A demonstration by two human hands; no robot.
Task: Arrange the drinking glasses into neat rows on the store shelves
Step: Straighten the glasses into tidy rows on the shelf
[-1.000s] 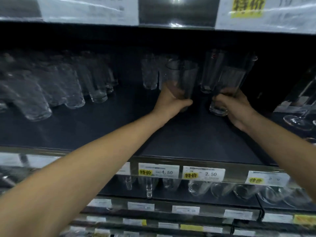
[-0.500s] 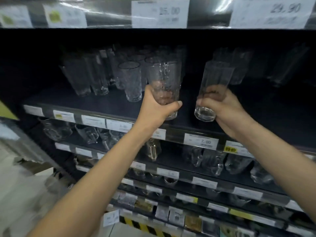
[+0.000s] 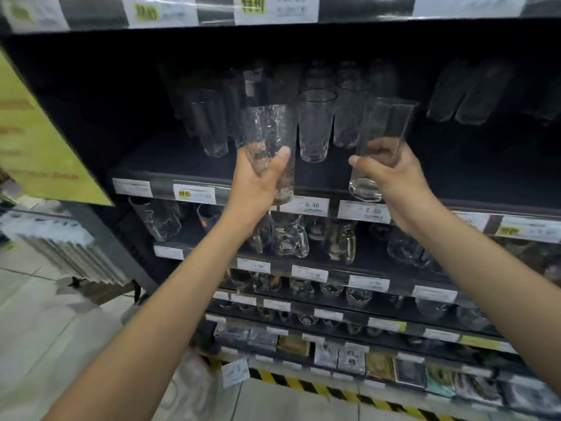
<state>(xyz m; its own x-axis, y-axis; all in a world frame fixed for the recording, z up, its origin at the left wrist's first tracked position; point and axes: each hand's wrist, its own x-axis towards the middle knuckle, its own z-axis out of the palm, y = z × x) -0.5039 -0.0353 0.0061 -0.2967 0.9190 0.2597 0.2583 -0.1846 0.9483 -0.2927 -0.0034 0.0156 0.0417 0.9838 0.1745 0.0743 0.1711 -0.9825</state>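
A person held two drinking glasses up before a dark store shelf (image 3: 182,167). The left hand (image 3: 258,183) had fingers and thumb curled round the lower half of a textured glass (image 3: 268,132); the right hand (image 3: 394,177) gripped the lower part of a smooth tall glass (image 3: 385,126), tilted slightly. Both glasses hung in the air at the shelf's front edge, apart from each other. Between and behind them a tapered glass (image 3: 314,129) stood on the shelf amid other tall glasses. Handled mugs (image 3: 288,237) stood one shelf below, behind price labels (image 3: 364,211)
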